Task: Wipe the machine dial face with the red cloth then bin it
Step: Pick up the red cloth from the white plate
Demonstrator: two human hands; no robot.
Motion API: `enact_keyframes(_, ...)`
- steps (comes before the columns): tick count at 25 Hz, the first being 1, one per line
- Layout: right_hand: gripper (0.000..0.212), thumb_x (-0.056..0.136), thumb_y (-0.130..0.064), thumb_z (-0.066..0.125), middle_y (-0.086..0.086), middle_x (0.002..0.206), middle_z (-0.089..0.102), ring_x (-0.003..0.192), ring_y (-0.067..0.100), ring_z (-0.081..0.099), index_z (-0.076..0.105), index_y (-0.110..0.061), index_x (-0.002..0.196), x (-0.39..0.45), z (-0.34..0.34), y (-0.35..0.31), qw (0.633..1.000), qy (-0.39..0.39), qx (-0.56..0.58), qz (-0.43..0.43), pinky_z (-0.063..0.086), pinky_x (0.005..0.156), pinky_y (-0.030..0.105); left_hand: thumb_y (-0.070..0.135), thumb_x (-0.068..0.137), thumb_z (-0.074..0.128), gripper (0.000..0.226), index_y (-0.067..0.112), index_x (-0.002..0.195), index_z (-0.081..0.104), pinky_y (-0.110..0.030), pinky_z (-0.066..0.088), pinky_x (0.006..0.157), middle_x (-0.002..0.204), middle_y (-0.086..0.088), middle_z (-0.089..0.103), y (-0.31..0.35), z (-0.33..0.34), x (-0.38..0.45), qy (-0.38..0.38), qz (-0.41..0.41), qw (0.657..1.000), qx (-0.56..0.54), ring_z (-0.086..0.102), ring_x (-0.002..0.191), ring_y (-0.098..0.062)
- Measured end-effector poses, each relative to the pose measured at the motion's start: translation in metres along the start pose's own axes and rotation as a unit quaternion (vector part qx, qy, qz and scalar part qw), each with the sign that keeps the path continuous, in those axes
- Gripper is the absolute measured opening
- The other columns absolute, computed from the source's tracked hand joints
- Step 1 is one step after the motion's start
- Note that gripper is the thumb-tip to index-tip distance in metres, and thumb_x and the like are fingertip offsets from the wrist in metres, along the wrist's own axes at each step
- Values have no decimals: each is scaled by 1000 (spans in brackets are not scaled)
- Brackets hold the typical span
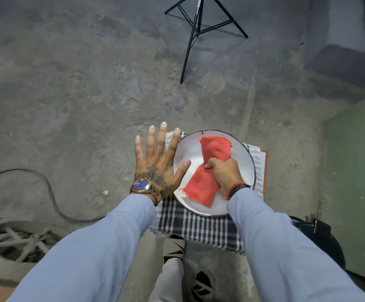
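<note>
A red cloth (pixel 207 182) lies bunched in a white enamel plate (pixel 187 149) with a dark rim. My right hand (pixel 225 173) is closed around the cloth's middle, so both ends stick out. Spread flat, my left hand (pixel 157 162) hovers at the plate's left edge, its thumb over the rim and nothing in it. No machine dial or bin shows in this view.
The plate rests on a black-and-white checked cloth (pixel 199 227) over a small stand. A black tripod (pixel 199 29) stands on the concrete floor ahead. A cable (pixel 53 197) and a dusty wheel (pixel 18 243) lie left. A green panel (pixel 360 171) rises at right.
</note>
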State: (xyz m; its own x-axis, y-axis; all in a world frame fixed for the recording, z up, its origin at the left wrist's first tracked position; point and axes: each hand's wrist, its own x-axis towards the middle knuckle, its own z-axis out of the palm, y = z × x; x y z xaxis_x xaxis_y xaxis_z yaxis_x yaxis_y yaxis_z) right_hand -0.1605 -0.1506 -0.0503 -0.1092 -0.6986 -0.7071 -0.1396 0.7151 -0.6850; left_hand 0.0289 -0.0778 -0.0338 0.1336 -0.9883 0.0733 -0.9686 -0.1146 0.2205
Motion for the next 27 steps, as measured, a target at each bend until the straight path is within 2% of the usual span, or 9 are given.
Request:
enact_keyframes(3, 45, 94, 14, 50, 27, 122, 78, 106, 41, 79, 64, 16, 136, -8, -12, -4, 952, -178, 246, 43, 67, 87, 45, 72, 102, 23, 88, 26, 177, 12, -71, -2, 134, 187, -10, 6, 11, -13, 8, 16, -30, 999, -18, 3, 173, -37)
enact_keyframes(6, 51, 98, -5, 51, 31, 149, 68, 135, 43, 68, 67, 4, 145, -28, -30, -9, 893, -296, 337, 40, 53, 117, 57, 70, 102, 21, 87, 25, 177, 13, -69, -4, 135, 187, -8, 7, 16, -30, 11, 30, -45, 998, -32, 3, 173, -35)
enact_keyframes(9, 51, 102, -4, 40, 16, 131, 82, 122, 33, 79, 86, -12, 125, -51, -42, -13, 848, -325, 415, -45, 57, 115, 58, 67, 103, 22, 86, 25, 177, 16, -68, -4, 136, 186, -8, 11, 18, -54, 14, 52, -58, 996, -35, 5, 173, -35)
enact_keyframes(12, 52, 85, 3, 47, 2, 91, 79, 88, 23, 80, 80, -7, 124, -74, -54, -26, 805, -314, 500, -59, 67, 98, 58, 66, 102, 24, 85, 24, 176, 19, -68, -2, 135, 185, -9, 14, 27, -86, 19, 74, -47, 996, -29, 8, 172, -36)
enact_keyframes(15, 59, 72, -4, 58, -3, 74, 63, 70, 16, 67, 65, -2, 131, -99, -69, -44, 808, -312, 496, -71, 67, 97, 48, 66, 101, 25, 86, 23, 176, 21, -70, -1, 135, 185, -9, 18, 43, -118, 24, 91, -19, 996, -15, 11, 171, -38)
enact_keyframes(19, 67, 72, -29, 94, 0, 73, 63, 62, 14, 62, 66, -3, 127, -126, -88, -69, 818, -304, 476, -104, 60, 77, 33, 65, 102, 23, 85, 23, 175, 24, -70, 1, 135, 184, -10, 20, 72, -162, 28, 116, 10, 993, -6, 14, 171, -38)
enact_keyframes(21, 69, 85, -46, 88, 11, 107, 78, 93, 24, 77, 68, -5, 137, -142, -99, -77, 805, -311, 486, -139, 63, 93, 46, 64, 103, 21, 84, 22, 175, 24, -72, 3, 134, 184, -11, 21, 88, -185, 25, 134, 31, 990, 9, 15, 171, -39)
enact_keyframes(23, 71, 100, -62, 64, 25, 152, 67, 140, 43, 67, 66, -15, 152, -153, -106, -78, 789, -327, 491, -168, 53, 116, 66, 65, 104, 20, 83, 23, 176, 24, -73, 4, 133, 184, -11, 21, 99, -204, 24, 142, 44, 989, 20, 14, 171, -39)
enact_keyframes(27, 105, 77, -85, 74, 26, 169, 51, 158, 45, 49, 63, -18, 157, -188, -124, -88, 763, -358, 495, -210, 31, 130, 72, 65, 104, 23, 83, 23, 175, 28, -74, 6, 133, 183, -13, 24, 124, -248, 15, 175, 69, 981, 44, 16, 170, -41)
